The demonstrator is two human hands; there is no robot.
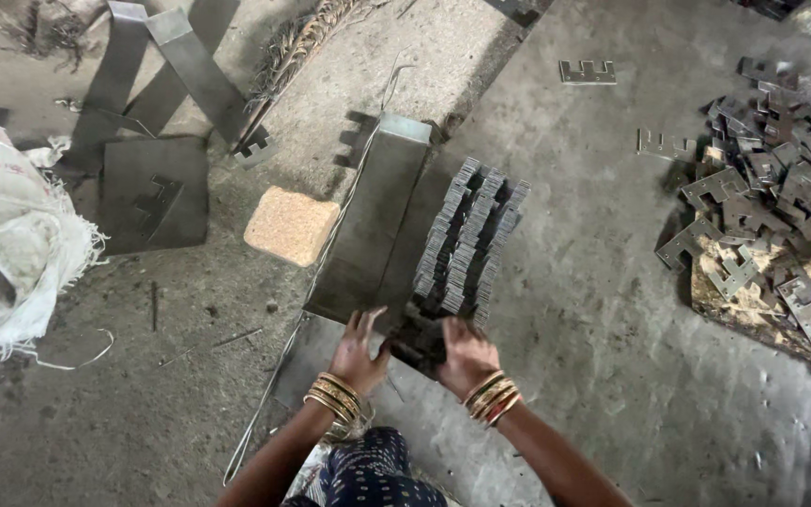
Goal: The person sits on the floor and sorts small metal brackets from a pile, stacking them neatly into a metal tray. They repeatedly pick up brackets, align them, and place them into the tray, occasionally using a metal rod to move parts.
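Two hands: both are working at the near end of a row of stacked metal plates on a concrete floor.
Floor [593, 310]: grey concrete is spreading across the whole view, dusty and scuffed.
White sack [11, 235]: a frayed woven sack is lying at the left edge, well apart from the hands.
Loose pile [772, 197]: many comb-shaped stamped plates are lying jumbled at the right, on a patch of straw-coloured matting; these are looking unsorted.
Metal trough [368, 221]: a long folded sheet-metal channel is lying lengthwise in front of the person, just beside the stacked row on its left.
Flat sheets [152, 188]: dark offcuts and strips are lying at the upper left.
Stacked row [469, 239]: plates standing on edge, packed face to face in tidy columns, are running away from the hands; this part is looking already gathered, while the pile at the right is far larger.
Tan block [291, 225]: a rough block is sitting left of the trough.
Left hand [359, 352]: fingers are spreading open, pressing against the trough's near end and the stack's corner; bangles are sitting on the wrist.
Right hand [465, 355]: it is curling over the near end of the stacked row, touching the plates; whether it is gripping any I cannot tell.
Stray plate [588, 72]: one piece is lying alone at the top.
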